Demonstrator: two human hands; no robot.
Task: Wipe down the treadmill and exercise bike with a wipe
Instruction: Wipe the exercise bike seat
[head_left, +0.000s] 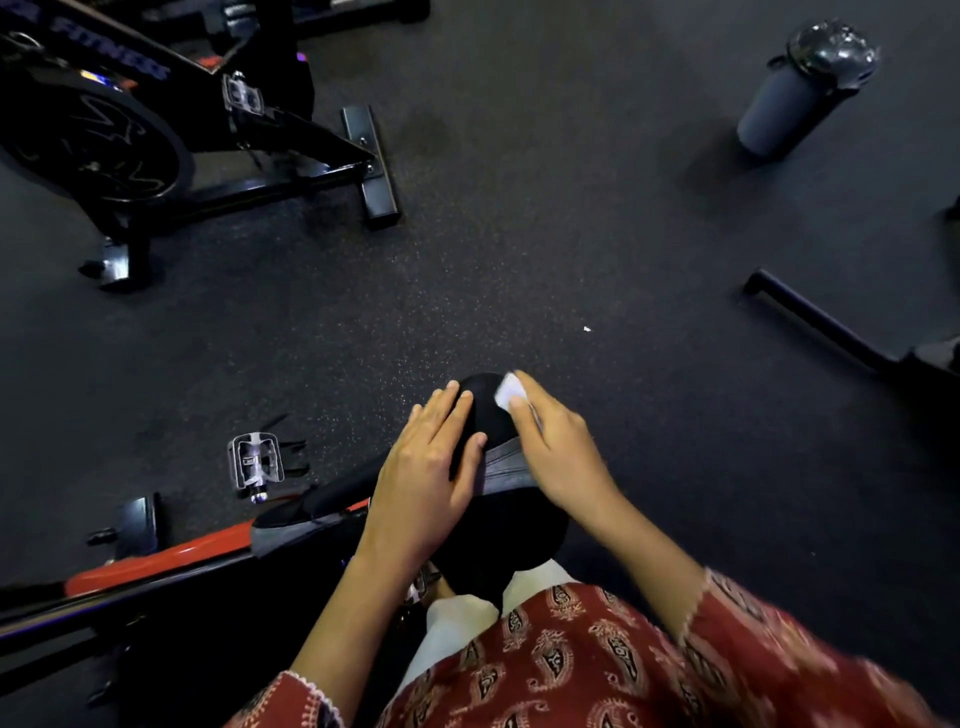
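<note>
Bike step, on the exercise bike saddle (483, 400): left hand (431, 462) flat with fingers straight, steadying it, right hand (561, 447) pinching the white wipe (509, 389) on the saddle nose; next likely needs strokes back over rear and sides.

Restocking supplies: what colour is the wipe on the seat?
The wipe is white, clearest in the head view.
</note>
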